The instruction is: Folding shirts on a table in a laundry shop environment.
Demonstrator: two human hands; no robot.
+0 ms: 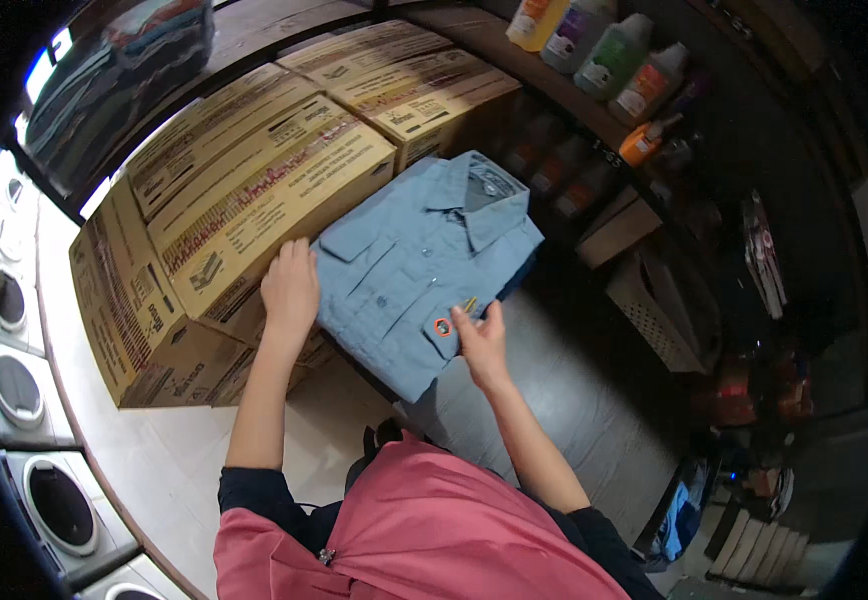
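Note:
A folded blue-grey button-up shirt lies before me, its collar toward the far right. It has chest pockets, and an orange-edged patch is on the near pocket. My right hand grips the shirt's near right side with the thumb on top; its other fingers are partly hidden. Against the left edge of the shirt is my left hand, beside a cardboard box. Its fingertips are hidden, so whether it grips the cloth is unclear. Dark blue cloth shows under the shirt's right side.
Stacked cardboard boxes stand left and beyond the shirt. A grey tabletop extends right. Bottles of coloured liquid line a shelf at upper right, above a perforated plastic basket. Front-loading machines stand along the left.

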